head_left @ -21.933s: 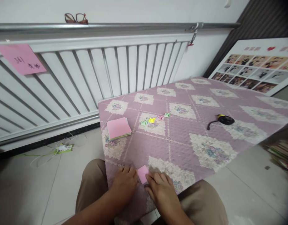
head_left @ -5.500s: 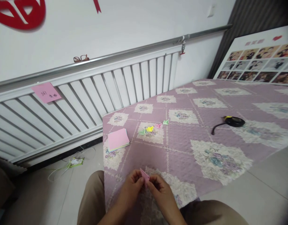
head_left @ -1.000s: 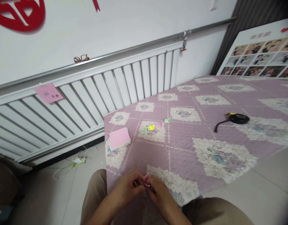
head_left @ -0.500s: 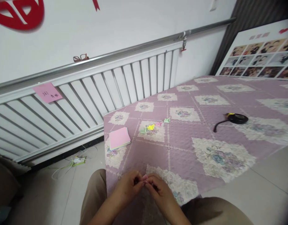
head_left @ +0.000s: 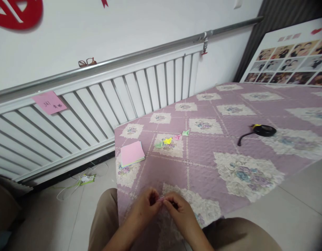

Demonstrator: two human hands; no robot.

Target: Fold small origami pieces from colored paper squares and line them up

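The two hands meet at the near edge of the quilted cover [head_left: 202, 167], over the person's knees. Half a second back a small pink corner stood up between the fingertips; a few seconds before that, a whole pointed flap showed. Now the left hand [head_left: 144, 209] and right hand [head_left: 180, 215] have drawn closer, and the pink paper piece [head_left: 161, 199] is only a thin sliver at the pinch. It looks folded down smaller and tighter, and the fold is being pressed in hand, not on the cover. Both hands are closed on it, thumb and forefinger of each nipping it from opposite sides, tips nearly touching.

The piece is pale pink and thin. Most of it is hidden by the fingers, so its shape cannot be told.

Beyond the grip and a little to its left lies a stack of square sheets [head_left: 132, 153], pink on top with green and yellow edges showing below. Farther out, almost straight ahead of the grip, four small folded shapes [head_left: 167, 141] sit in a loose row — green, yellow, pink, green. Well off to the right is a black coiled object [head_left: 265, 130] with a yellow tab. Past the cover's far-left edge runs a white radiator [head_left: 103, 101] with a pink note [head_left: 49, 102] stuck on it, and a pair of glasses [head_left: 87, 62] rests on the rail above.
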